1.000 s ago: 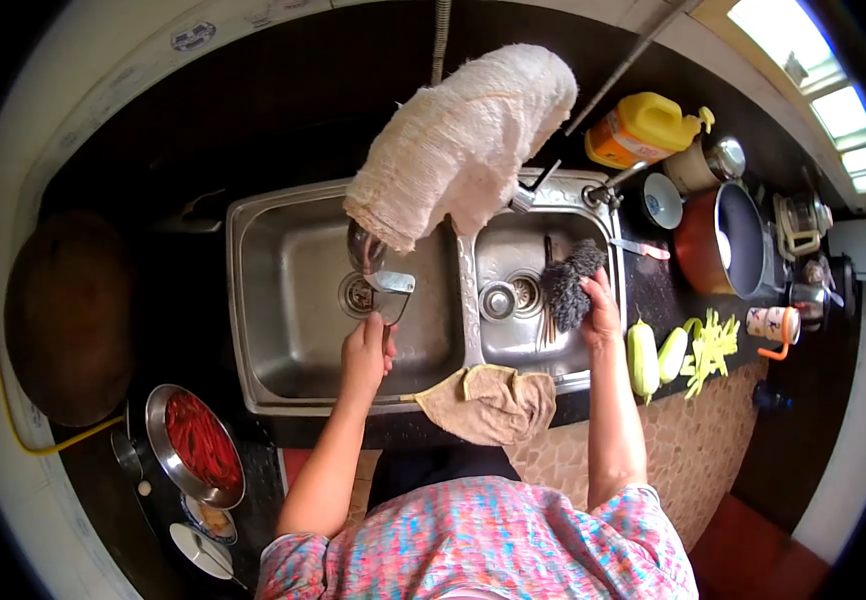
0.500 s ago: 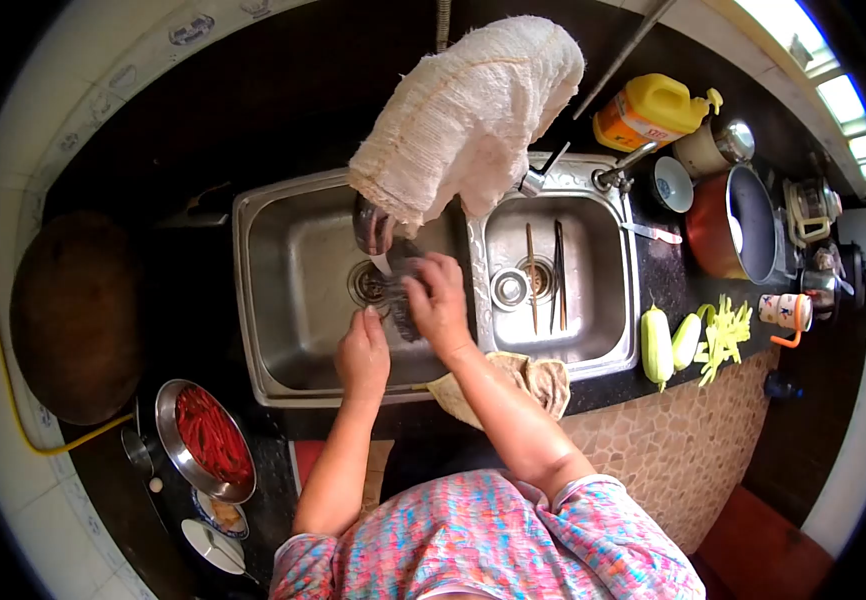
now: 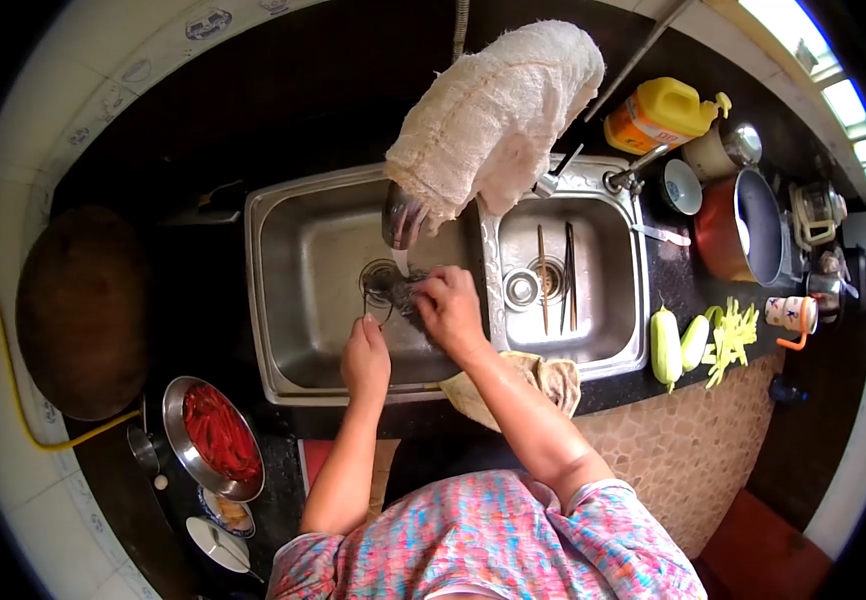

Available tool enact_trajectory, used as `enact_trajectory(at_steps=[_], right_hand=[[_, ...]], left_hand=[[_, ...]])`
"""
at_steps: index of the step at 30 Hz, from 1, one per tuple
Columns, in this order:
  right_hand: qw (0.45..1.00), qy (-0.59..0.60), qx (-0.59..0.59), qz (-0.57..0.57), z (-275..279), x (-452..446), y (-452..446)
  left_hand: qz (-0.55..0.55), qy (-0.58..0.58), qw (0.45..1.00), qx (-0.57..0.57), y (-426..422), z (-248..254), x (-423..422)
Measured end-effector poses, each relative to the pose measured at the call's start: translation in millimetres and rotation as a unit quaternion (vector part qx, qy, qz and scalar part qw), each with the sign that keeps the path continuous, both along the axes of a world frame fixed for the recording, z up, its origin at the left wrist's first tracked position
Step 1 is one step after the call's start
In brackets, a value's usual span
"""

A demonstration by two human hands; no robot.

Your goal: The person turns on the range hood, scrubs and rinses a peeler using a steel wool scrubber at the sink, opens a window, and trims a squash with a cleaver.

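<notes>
My right hand (image 3: 450,312) is closed on a dark grey, stringy scouring pad (image 3: 408,302) over the left sink basin (image 3: 303,300). Water (image 3: 400,262) falls from the tap spout (image 3: 402,218) onto the pad. My left hand (image 3: 365,355) is closed just left of it, fingertips pointing up. A thin dark strand (image 3: 364,300) shows above the left fingertips; what that hand grips is too small to make out. White cloth (image 3: 498,120) wraps the tap above the spout. Behind the pad, the drain (image 3: 378,275) is partly visible.
The right basin (image 3: 603,270) holds chopsticks (image 3: 570,275) and a round metal strainer (image 3: 521,289). A rag (image 3: 558,385) hangs over the sink's front edge. Peeled gourds (image 3: 665,345) and a knife (image 3: 665,235) lie on the right. Red peppers (image 3: 221,430) fill a bowl at left.
The view has shifted slightly, so the scene sits further right. The scouring pad, blurred before, is now steadier under the water. Both hands remain closed near it.
</notes>
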State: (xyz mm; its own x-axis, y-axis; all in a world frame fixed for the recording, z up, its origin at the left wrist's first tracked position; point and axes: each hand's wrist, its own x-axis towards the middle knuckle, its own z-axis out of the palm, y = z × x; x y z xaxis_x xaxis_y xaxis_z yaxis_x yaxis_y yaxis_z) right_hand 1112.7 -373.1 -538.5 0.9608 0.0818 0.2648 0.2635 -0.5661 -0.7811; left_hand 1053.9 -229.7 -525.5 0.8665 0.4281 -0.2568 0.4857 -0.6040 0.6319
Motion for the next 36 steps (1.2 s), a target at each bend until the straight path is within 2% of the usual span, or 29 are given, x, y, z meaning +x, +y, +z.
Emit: enact_trajectory(at_steps=[2, 4, 6, 7, 9, 10, 11, 12, 13, 14, 15, 16, 17, 18, 20, 22, 23, 25, 26, 29, 31, 33, 36], right_hand=[[0.972, 0.133, 0.167, -0.094, -18, 2, -2], [0.965, 0.149, 0.179, -0.118, -8, 4, -1], [0.972, 0.111, 0.185, -0.090, 3, 3, 8], [0.977, 0.118, 0.174, -0.042, 15, 1, 11], [0.960, 0.143, 0.238, 0.030, 25, -4, 24], [0.945, 0.164, 0.276, 0.064, 30, -5, 28], [0.932, 0.191, 0.301, 0.071, 29, -5, 29], [0.928, 0.190, 0.316, 0.051, 24, -4, 26], [0.879, 0.263, 0.399, -0.006, 17, -4, 21], [0.814, 0.331, 0.474, -0.060, 9, -2, 13], [0.844, 0.308, 0.429, -0.095, -6, 2, 4], [0.871, 0.283, 0.381, -0.129, -19, 4, -6], [0.894, 0.272, 0.326, -0.143, -24, 5, -13], [0.894, 0.272, 0.326, -0.144, -24, 4, -13], [0.952, 0.193, 0.198, -0.132, -18, -2, -12], [0.960, 0.161, 0.183, -0.136, 2, -6, 2], [0.965, 0.142, 0.176, -0.134, 5, -7, 11], [0.972, 0.110, 0.164, -0.124, 8, -13, 32], [0.959, 0.149, 0.208, -0.124, 9, -15, 41], [0.952, 0.183, 0.214, -0.120, 17, -13, 43], [0.967, 0.148, 0.194, -0.076, 19, -10, 41], [0.961, 0.170, 0.197, -0.090, 11, -8, 40], [0.952, 0.198, 0.202, -0.113, -7, -5, 39]], left_hand=[[-0.011, 0.019, 1.000, 0.007, 1, -13, -2], [-0.028, 0.039, 0.999, 0.013, -1, -13, 2], [-0.031, 0.072, 0.997, -0.013, -4, -13, 4], [-0.030, 0.071, 0.997, -0.016, -4, -15, 4], [-0.103, 0.173, 0.979, -0.014, 5, -22, 6], [-0.088, 0.187, 0.977, -0.046, 15, -55, 4], [-0.144, 0.069, 0.987, -0.030, 33, -116, -5], [-0.171, 0.009, 0.985, -0.023, 41, -131, -8], [-0.199, -0.050, 0.979, -0.013, 43, -124, -4], [-0.065, 0.063, 0.987, -0.131, 47, -117, -3], [0.072, 0.172, 0.952, -0.244, 45, -89, 2], [0.072, 0.172, 0.951, -0.245, 40, -62, 3], [0.086, 0.115, 0.943, -0.301, 30, -32, 2], [0.098, 0.057, 0.928, -0.354, 22, -11, 1], [0.081, 0.034, 0.938, -0.337, 13, -3, -3], [-0.004, -0.035, 0.984, -0.176, 5, -5, -6], [-0.022, -0.072, 0.989, -0.125, 1, -10, -8], [-0.021, -0.071, 0.993, -0.093, -10, 5, -5], [-0.020, -0.071, 0.995, -0.062, -13, 10, -3], [-0.027, -0.089, 0.994, -0.057, -8, 9, -3], [-0.033, -0.100, 0.993, -0.055, -7, 12, -4], [-0.025, -0.070, 0.993, -0.090, -5, 18, -4], [-0.031, -0.075, 0.993, -0.082, -1, 10, -3]])
